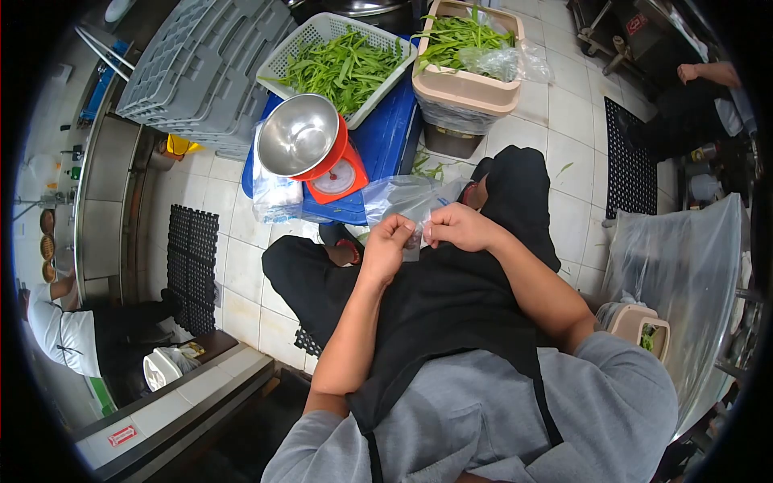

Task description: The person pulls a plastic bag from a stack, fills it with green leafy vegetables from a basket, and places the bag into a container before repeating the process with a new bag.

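My left hand (pixel 386 248) and my right hand (pixel 462 229) are close together above my lap, each pinching the edge of a clear plastic bag (pixel 396 196). The bag hangs away from me toward the blue lid and looks flat. Just beyond it stands an orange dial scale (pixel 336 183) with a steel bowl (pixel 296 135) on top. A stack of clear plastic bags (pixel 278 193) lies beside the scale. Behind the scale, a white basket (pixel 393 71) holds leafy green stems (pixel 342 71). My fingers partly hide the bag's mouth.
A beige bin (pixel 467 90) with more greens and plastic stands back right. Grey racks (pixel 205 72) are stacked at the left. The scale rests on a blue lid (pixel 386 149). One person (pixel 68 326) is at far left, another's arm (pixel 717 74) at far right.
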Tool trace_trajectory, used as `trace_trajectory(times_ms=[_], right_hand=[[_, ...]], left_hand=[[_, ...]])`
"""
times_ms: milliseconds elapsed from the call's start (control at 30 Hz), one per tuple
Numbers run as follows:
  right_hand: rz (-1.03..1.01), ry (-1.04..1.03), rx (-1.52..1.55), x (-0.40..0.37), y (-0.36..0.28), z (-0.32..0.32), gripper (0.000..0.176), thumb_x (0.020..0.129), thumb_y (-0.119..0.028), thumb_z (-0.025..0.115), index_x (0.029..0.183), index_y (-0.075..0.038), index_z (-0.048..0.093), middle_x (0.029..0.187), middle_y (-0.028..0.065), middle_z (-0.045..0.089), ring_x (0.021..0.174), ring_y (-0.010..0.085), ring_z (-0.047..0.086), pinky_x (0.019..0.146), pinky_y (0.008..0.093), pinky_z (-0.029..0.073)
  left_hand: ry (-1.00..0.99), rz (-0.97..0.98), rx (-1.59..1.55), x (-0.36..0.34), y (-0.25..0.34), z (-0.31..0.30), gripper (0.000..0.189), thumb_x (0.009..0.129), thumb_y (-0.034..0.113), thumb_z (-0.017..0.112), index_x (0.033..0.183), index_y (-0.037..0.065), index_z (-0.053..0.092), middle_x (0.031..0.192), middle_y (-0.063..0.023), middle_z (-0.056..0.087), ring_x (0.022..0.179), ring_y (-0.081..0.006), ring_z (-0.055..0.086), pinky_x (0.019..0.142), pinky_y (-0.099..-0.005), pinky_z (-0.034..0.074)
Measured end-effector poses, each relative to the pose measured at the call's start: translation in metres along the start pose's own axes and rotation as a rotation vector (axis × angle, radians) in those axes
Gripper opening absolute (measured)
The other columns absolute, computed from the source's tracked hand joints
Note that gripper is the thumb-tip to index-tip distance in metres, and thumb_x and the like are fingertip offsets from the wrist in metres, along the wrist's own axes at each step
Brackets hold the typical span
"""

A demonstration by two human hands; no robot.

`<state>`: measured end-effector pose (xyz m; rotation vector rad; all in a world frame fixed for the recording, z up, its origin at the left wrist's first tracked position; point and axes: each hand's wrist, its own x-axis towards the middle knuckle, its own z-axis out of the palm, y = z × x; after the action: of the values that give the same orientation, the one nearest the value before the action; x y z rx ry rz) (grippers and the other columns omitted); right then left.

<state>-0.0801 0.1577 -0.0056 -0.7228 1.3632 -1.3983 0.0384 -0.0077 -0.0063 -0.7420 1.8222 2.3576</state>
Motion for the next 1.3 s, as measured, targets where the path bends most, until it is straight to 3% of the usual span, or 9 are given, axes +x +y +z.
trace_trajectory(times_ms=[300,567,767,900,1033,1133,1200,1267,1300], right_hand=[[-0.128,0.143,0.117,0.004,0.004,-0.001,0.012,0.091,-0.012,0.063,0.086,-0.001,0.065,0.074,-0.0007,0.062,0.070,0.0081,0.056,0.067,0.0259,0.046],[-0.063,0.208,-0.215,0.003,-0.001,0.003,0.014,0.085,-0.011,0.063,0.078,0.000,0.060,0.064,0.0025,0.057,0.060,0.0092,0.050,0.057,0.0287,0.041],[0.030,0.192,-0.276,-0.001,0.001,-0.004,0.012,0.080,-0.012,0.057,0.076,-0.001,0.059,0.065,0.0060,0.059,0.060,0.0139,0.053,0.057,0.0324,0.041],[0.319,0.269,-0.648,-0.003,-0.003,-0.024,0.016,0.081,-0.016,0.056,0.077,-0.002,0.062,0.072,0.0129,0.064,0.066,0.0272,0.061,0.065,0.0396,0.047],[0.300,0.551,-0.830,-0.013,-0.021,-0.018,0.030,0.083,-0.030,0.064,0.097,-0.003,0.063,0.091,0.0173,0.067,0.093,0.0342,0.064,0.085,0.0438,0.049],[-0.384,0.658,-0.811,-0.012,-0.061,0.026,0.068,0.076,-0.039,0.077,0.125,-0.001,0.051,0.127,0.0232,0.052,0.119,0.0405,0.049,0.101,0.0456,0.041],[-0.534,0.520,-0.963,-0.003,-0.083,0.061,0.076,0.072,-0.030,0.077,0.136,-0.004,0.045,0.131,0.0222,0.048,0.121,0.0405,0.048,0.102,0.0487,0.040],[-0.499,0.545,-1.081,0.019,-0.073,0.072,0.050,0.073,-0.017,0.069,0.120,-0.003,0.056,0.115,0.0213,0.057,0.108,0.0374,0.056,0.092,0.0466,0.046],[-0.400,0.555,-1.054,0.028,-0.059,0.062,0.040,0.073,-0.013,0.066,0.112,-0.004,0.058,0.107,0.0199,0.059,0.102,0.0364,0.058,0.087,0.0458,0.048]], left_hand=[[0.020,0.001,0.077,-0.004,0.001,0.001,0.015,0.097,0.012,0.056,0.085,0.003,0.061,0.075,0.0004,0.060,0.067,-0.0075,0.052,0.064,-0.0237,0.042],[0.113,0.007,0.070,0.000,-0.007,0.000,0.015,0.095,0.012,0.057,0.083,0.003,0.060,0.074,-0.0009,0.059,0.067,-0.0094,0.053,0.065,-0.0246,0.043],[0.301,-0.016,-0.514,0.002,0.002,-0.006,0.008,0.094,0.008,0.051,0.095,0.004,0.057,0.082,-0.0063,0.061,0.068,-0.0158,0.060,0.069,-0.0291,0.049],[0.160,-0.110,-0.905,0.016,-0.007,-0.056,0.026,0.096,0.006,0.037,0.113,-0.001,0.057,0.109,-0.0154,0.065,0.102,-0.0283,0.064,0.092,-0.0429,0.052],[0.477,0.124,-0.517,-0.002,0.031,-0.051,0.019,0.099,0.008,0.038,0.106,0.004,0.056,0.094,-0.0067,0.064,0.081,-0.0164,0.063,0.071,-0.0316,0.053],[0.514,0.204,-0.227,-0.009,0.033,-0.049,0.014,0.102,0.013,0.043,0.099,0.007,0.054,0.082,-0.0011,0.060,0.065,-0.0079,0.054,0.057,-0.0233,0.045],[0.473,0.233,-0.158,-0.010,0.033,-0.031,0.013,0.102,0.019,0.050,0.096,0.008,0.052,0.072,0.0041,0.053,0.055,-0.0026,0.042,0.049,-0.0198,0.035],[0.376,0.272,-0.067,-0.018,0.037,-0.019,0.014,0.102,0.020,0.052,0.095,0.008,0.052,0.070,0.0058,0.050,0.055,-0.0014,0.039,0.049,-0.0196,0.034],[0.306,0.276,0.048,-0.024,0.039,-0.019,0.013,0.099,0.019,0.057,0.098,0.007,0.054,0.067,-0.0003,0.055,0.052,-0.0120,0.049,0.050,-0.0272,0.040]])
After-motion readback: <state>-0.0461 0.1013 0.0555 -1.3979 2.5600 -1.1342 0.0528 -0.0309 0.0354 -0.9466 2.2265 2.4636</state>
